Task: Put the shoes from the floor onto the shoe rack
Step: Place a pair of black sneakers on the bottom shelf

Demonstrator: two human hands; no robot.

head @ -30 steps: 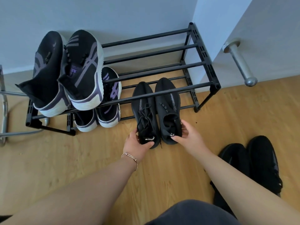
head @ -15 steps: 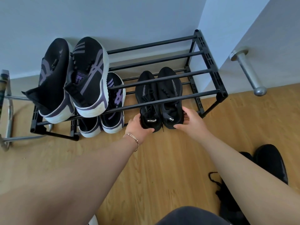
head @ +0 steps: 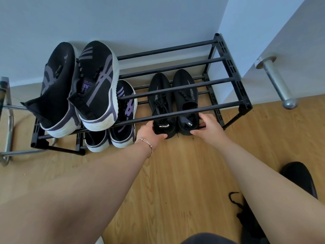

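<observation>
Head view: left hand [head: 149,132] and right hand [head: 207,128] each clasp a heel of the black knit sneakers [head: 173,103], toes at twelve o'clock on the shoe rack [head: 233,80] lower tier. Best push evenly until heels clear the front bar.

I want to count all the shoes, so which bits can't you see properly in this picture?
All in the head view:
- Dark shoes on the floor: the right arm and the bottom edge hide most of them.
- Lower-shelf purple pair: largely covered by the top-shelf sneakers.
- Black pair's heels: partly hidden by the left hand and right hand.
- Metal frame: cut off by the left edge.
</observation>
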